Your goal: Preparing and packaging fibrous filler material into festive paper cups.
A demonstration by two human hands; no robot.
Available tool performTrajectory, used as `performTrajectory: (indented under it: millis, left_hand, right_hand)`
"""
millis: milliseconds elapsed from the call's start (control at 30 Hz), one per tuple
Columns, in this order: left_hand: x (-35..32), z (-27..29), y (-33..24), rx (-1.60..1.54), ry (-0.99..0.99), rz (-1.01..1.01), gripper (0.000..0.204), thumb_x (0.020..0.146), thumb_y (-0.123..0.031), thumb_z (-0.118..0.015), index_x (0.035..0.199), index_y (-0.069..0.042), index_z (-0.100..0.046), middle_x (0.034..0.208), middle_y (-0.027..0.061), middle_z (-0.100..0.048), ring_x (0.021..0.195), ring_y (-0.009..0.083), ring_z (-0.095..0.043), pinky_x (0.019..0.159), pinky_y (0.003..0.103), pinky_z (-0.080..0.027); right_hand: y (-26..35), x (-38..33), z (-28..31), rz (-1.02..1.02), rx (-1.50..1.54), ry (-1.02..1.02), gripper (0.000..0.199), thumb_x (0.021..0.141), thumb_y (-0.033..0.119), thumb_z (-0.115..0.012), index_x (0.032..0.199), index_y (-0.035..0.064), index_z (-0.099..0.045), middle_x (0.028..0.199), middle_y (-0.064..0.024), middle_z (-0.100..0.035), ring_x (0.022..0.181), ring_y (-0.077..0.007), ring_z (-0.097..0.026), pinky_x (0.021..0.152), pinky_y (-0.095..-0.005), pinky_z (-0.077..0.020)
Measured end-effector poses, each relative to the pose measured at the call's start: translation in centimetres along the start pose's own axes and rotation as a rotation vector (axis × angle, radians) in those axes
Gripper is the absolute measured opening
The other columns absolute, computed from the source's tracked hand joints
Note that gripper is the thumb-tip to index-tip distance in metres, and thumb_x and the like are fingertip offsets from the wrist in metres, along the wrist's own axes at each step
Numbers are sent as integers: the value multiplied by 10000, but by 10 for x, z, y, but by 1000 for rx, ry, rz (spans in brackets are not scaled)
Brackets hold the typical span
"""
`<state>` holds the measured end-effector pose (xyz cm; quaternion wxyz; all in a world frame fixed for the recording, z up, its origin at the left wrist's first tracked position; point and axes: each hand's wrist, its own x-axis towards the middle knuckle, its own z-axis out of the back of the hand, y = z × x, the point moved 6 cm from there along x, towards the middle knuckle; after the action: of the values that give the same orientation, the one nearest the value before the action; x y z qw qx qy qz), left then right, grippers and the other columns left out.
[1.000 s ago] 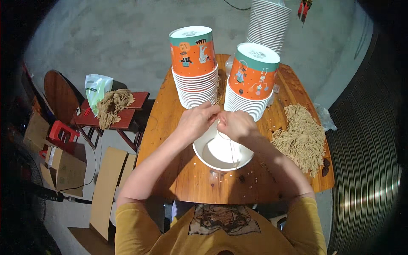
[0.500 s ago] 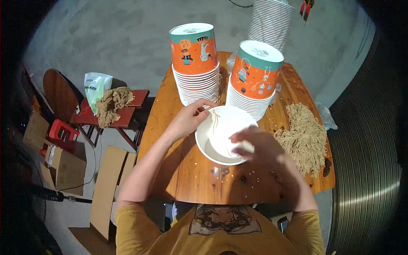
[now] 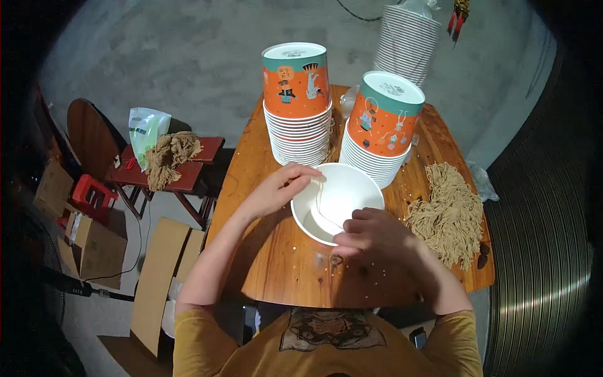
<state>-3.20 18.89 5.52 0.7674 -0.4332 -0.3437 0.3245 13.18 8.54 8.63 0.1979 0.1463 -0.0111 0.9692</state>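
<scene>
The brown wooden table (image 3: 276,279) carries a white bowl (image 3: 304,210) about its middle, a left bucket stack (image 3: 296,94) and a right bucket stack (image 3: 384,125) toward the far edge, tan strands (image 3: 447,217) heaped by its right edge, and white specks (image 3: 371,281) scattered toward the near edge.

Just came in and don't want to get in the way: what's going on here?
A person at a wooden table is working over a white tub with a string. The left hand is at the tub's far left rim, the right hand at its near right; the string runs between them across the inside. Whether either grips it is unclear. Two stacks of upside-down tubs stand behind; loose strings lie to the right.
</scene>
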Motion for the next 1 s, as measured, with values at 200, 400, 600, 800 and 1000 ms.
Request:
performTrajectory:
  millis: [200,400,600,800,1000]
  left_hand:
    - [-24,10,5,-175,88,-151,488,960,-440,-419,1216,-48,-559,1308,106,-432,1254,201,-380,1062,327,-278]
    - [-68,4,-16,-791,-27,-36,464,881,-194,-608,1291,-17,-482,1232,84,-572,1113,191,-557,974,372,-431]
    - [-65,6,-49,-1348,-123,-231,522,936,-355,-433,1372,-71,-394,1389,124,-433,1289,282,-396,1086,485,-284]
    - [-27,40,-86,-1582,-31,-495,490,956,-303,-425,1369,-41,-387,1382,136,-441,1281,297,-406,1089,477,-296]
    - [54,100,-101,-1498,29,-490,353,971,-226,-362,1224,-15,-491,1282,142,-529,1163,273,-518,1011,433,-411]
  right_hand:
    - [-45,15,32,-460,1006,-246,297,865,323,-617,872,27,-641,882,-37,-631,870,-166,-611,716,-333,-496]
    - [-55,26,52,-877,1650,-562,398,919,338,-569,1138,6,-562,1043,-77,-623,1010,-157,-579,878,-328,-470]
    - [-54,39,61,-610,1476,-666,406,928,336,-549,1180,18,-532,1091,-83,-608,1040,-166,-568,911,-342,-460]
    - [-47,50,60,-369,1298,-744,417,936,333,-530,1222,30,-503,1140,-89,-593,1070,-175,-557,944,-355,-449]
    - [-109,108,48,-153,2242,-781,274,969,228,-453,1199,91,-513,1223,-60,-563,1140,-189,-509,997,-325,-386]
